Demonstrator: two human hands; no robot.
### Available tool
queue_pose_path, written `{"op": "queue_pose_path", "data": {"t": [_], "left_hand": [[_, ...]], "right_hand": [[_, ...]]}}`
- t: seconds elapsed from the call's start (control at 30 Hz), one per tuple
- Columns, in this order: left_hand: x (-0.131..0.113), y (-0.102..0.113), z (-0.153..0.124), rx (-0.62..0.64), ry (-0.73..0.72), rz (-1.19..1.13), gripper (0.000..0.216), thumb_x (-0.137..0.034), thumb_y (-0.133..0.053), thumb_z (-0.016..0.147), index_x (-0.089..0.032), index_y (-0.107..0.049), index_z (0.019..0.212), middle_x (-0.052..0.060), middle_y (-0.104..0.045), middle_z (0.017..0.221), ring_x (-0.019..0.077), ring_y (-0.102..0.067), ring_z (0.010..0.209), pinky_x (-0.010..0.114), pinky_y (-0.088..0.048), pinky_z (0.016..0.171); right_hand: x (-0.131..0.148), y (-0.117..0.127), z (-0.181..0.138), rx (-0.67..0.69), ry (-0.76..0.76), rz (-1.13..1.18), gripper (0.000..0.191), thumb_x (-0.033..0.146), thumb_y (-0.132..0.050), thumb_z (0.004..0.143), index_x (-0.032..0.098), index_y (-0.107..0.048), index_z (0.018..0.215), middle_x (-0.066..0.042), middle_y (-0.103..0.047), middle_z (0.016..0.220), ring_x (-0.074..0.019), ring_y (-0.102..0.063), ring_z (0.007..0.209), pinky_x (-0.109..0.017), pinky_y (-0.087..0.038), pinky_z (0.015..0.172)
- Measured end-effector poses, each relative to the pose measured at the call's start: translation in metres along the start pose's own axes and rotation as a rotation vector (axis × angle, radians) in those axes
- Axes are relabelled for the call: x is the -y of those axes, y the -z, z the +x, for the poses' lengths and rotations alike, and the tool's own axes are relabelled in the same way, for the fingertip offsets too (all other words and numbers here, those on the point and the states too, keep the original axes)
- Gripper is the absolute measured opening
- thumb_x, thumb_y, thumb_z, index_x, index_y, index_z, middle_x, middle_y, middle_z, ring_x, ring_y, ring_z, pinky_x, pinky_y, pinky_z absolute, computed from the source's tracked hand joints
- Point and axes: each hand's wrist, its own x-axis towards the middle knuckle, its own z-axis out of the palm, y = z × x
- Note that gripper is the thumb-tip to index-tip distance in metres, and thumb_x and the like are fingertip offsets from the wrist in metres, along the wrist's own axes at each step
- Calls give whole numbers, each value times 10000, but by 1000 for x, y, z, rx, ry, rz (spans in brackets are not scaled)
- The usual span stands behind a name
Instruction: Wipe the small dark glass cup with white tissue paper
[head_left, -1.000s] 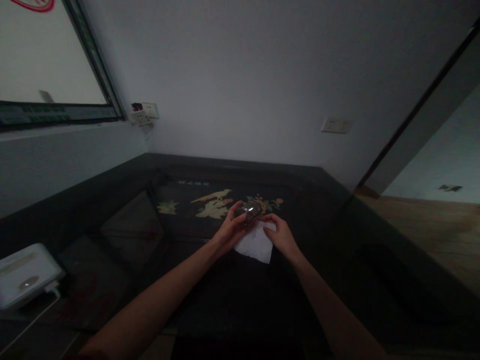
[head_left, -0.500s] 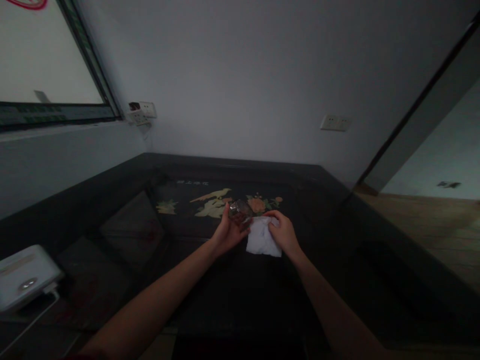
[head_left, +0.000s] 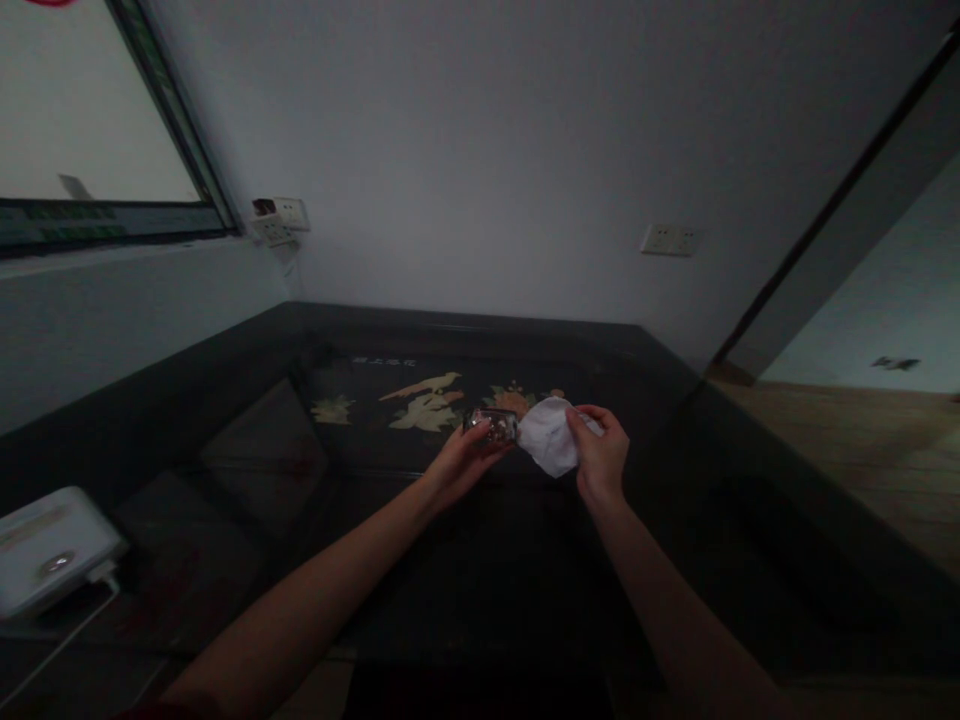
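My left hand point(head_left: 459, 462) is closed round a small clear glass point(head_left: 492, 426) and holds it on its side above the dark table point(head_left: 480, 590). My right hand point(head_left: 601, 452) grips a crumpled white cloth point(head_left: 549, 434) just to the right of the glass, with the cloth's edge close to the glass's mouth. Both hands hover over a painted panel of birds and flowers point(head_left: 427, 402) set into the tabletop.
A white box point(head_left: 46, 548) with a cable sits at the table's left edge. Wall sockets point(head_left: 279, 220) hang in the left corner and another socket point(head_left: 669, 240) on the back wall. A window point(head_left: 82, 130) is at upper left, a doorway with wooden floor point(head_left: 862, 440) at right.
My right hand has lifted the white cloth off the table and bunched it up, moving right and up. My left hand has turned the glass onto its side.
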Motion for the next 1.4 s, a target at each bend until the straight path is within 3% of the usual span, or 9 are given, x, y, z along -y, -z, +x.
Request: {"op": "queue_pose_path", "data": {"t": [0.13,0.27,0.53,0.77,0.93,1.07,1.2,1.27,1.4], "left_hand": [[8,-2,-5,-11,20,79,316,-216,-736,705,-167,-643,1003,70,-674,1030,205,-618,973,372,-437,933],[16,-6,-8,72,-3,124,495,-184,-800,617,-166,-628,1081,73,-673,1046,192,-620,948,322,-417,917],[23,-5,-2,-25,-145,124,526,-119,-823,552,-146,-632,1041,74,-671,1028,181,-614,949,319,-398,945],[21,1,5,-74,-191,79,358,-162,-788,631,-136,-658,963,62,-684,973,174,-630,913,311,-426,929],[21,4,7,-49,-174,96,330,-204,-768,676,-138,-657,981,70,-686,1000,174,-632,913,294,-451,892],[20,4,7,-72,-161,76,323,-198,-765,682,-139,-653,979,75,-685,1012,180,-634,918,300,-452,897],[21,3,5,-52,-143,69,294,-224,-756,704,-137,-660,968,79,-680,1030,182,-629,940,321,-442,934],[23,2,4,-26,-119,61,302,-265,-743,722,-143,-665,987,80,-680,1037,193,-625,968,338,-435,957],[26,1,3,10,-116,38,338,-319,-720,743,-159,-663,1035,84,-672,1090,219,-614,1027,371,-422,988]], "right_hand": [[0,2,2,-14,107,-94,320,414,-718,625,149,-634,784,-22,-598,715,-165,-546,660,-274,-434,599],[3,0,-3,35,145,-131,298,413,-695,666,151,-630,793,-32,-608,752,-170,-556,695,-277,-444,629],[22,-7,-30,345,164,-162,228,398,-678,711,185,-634,780,-19,-626,733,-163,-582,682,-269,-464,623],[22,-11,-32,503,-28,72,492,584,-439,854,177,-711,903,-63,-688,786,-188,-630,730,-295,-479,645],[18,-11,-27,617,-148,93,389,508,-567,801,183,-721,949,-79,-699,913,-211,-632,831,-330,-499,728],[15,-8,-23,654,56,-134,314,425,-571,815,239,-703,1031,-70,-620,1073,-217,-583,1001,-365,-490,852],[11,-10,-28,640,325,-276,339,429,-544,845,280,-649,1130,-58,-548,1224,-212,-484,1199,-389,-357,1056],[8,-13,-33,699,341,-242,393,451,-490,880,292,-575,1229,-46,-536,1304,-205,-450,1258,-396,-302,1100],[5,-15,-40,759,209,-124,534,556,-410,890,273,-471,1339,-46,-457,1421,-199,-375,1341,-397,-240,1137]]}}
